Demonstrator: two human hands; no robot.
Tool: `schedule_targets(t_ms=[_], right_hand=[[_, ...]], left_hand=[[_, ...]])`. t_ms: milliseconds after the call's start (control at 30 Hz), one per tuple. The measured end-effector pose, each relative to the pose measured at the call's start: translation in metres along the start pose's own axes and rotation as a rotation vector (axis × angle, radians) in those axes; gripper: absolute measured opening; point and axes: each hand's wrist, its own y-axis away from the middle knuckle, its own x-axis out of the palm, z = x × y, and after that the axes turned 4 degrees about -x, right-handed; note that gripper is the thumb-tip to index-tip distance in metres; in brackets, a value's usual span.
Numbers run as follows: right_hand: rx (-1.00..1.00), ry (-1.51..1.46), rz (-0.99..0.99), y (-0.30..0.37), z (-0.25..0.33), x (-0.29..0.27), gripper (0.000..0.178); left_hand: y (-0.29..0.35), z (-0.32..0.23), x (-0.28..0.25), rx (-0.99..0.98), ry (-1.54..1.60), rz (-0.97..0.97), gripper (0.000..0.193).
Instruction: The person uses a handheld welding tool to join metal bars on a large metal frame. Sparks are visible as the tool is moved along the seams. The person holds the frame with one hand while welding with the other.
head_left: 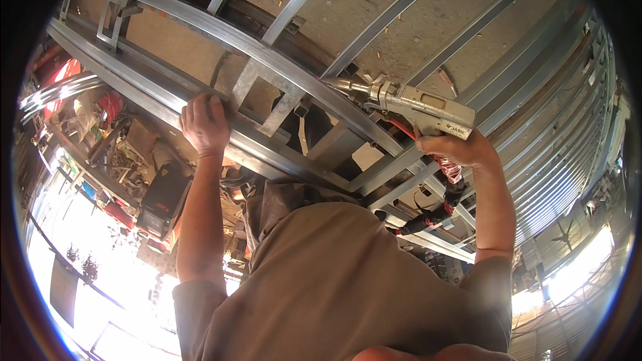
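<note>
My right hand is wrapped around the grip of a silver, pistol-shaped welding gun. Its thin copper-coloured nozzle points left, right by the spot where a slanting crossbar meets a long steel tube. Whether the tip touches the metal I cannot tell. Over the nearer steel rail of the frame, my left hand is closed, its fingers curled across the top. Between the rail and the long tube sits a square flat-bar bracket. No arc or sparks show at the nozzle.
A red and black wrapped cable hangs from the gun down beside my body. Many parallel steel tubes stretch off to the right. A black machine box and piled clutter stand at lower left. Beyond the frame lies dusty concrete floor.
</note>
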Motion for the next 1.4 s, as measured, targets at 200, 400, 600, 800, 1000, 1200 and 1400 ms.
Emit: schedule_targets(t_ms=[200, 400, 600, 800, 1000, 1200, 1400], right_hand=[[-0.033, -0.049, -0.034, -0.001, -0.004, 0.003, 0.033], [-0.032, -0.027, -0.004, 0.0, -0.009, 0.001, 0.045], [0.001, 0.005, 0.003, 0.001, -0.006, 0.002, 0.048], [0.014, -0.013, -0.018, 0.003, -0.002, 0.002, 0.058], [0.04, -0.019, -0.01, 0.005, -0.005, 0.0, 0.058], [0.009, -0.043, 0.008, 0.007, -0.01, -0.001, 0.058], [0.007, -0.035, -0.006, 0.009, -0.01, 0.0, 0.059]], left_hand=[[0.001, 0.001, 0.001, -0.002, 0.0, -0.003, 0.019], [0.002, 0.001, 0.002, -0.03, -0.029, 0.018, 0.018], [0.002, 0.004, 0.003, -0.023, -0.018, 0.017, 0.019], [0.003, 0.006, 0.004, -0.008, -0.02, 0.018, 0.02], [0.003, 0.006, 0.003, -0.014, -0.023, 0.02, 0.021], [0.003, 0.006, 0.003, -0.016, -0.024, 0.018, 0.021], [0.003, 0.005, 0.003, -0.002, -0.024, 0.01, 0.02]])
